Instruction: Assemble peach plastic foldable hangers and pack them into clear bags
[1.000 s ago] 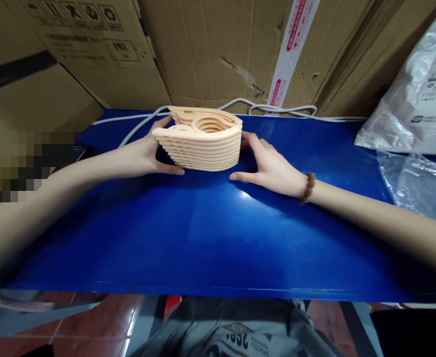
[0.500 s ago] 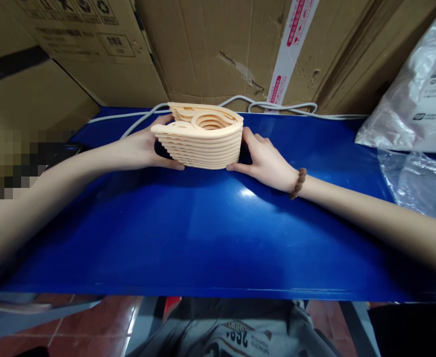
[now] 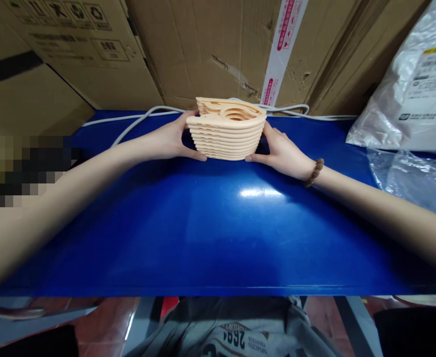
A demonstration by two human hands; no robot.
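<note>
A stack of identical cream-coloured plastic pieces [image 3: 226, 138] stands near the back of the blue table, in the upper middle of the head view. The pieces are curved, with an open loop on top and slots near the left end; their exact kind I cannot make out. My left hand [image 3: 171, 139] grips the left end, thumb along the lower front edge and fingers behind. At the opposite end, my right hand [image 3: 287, 154] holds on in the same way, its fingers partly hidden. A brown beaded band [image 3: 314, 172] circles the right wrist.
Cardboard boxes [image 3: 203, 44] line the back of the blue table [image 3: 210, 238], with a white cable [image 3: 139, 119] in front of them. At the right lie a white plastic mailing bag [image 3: 400, 104] and clear plastic film [image 3: 418, 178].
The stack and both hands now appear farther right and slightly higher in view. The boxes and bag have shifted a little left. Both hands keep their hold on the stack.
</note>
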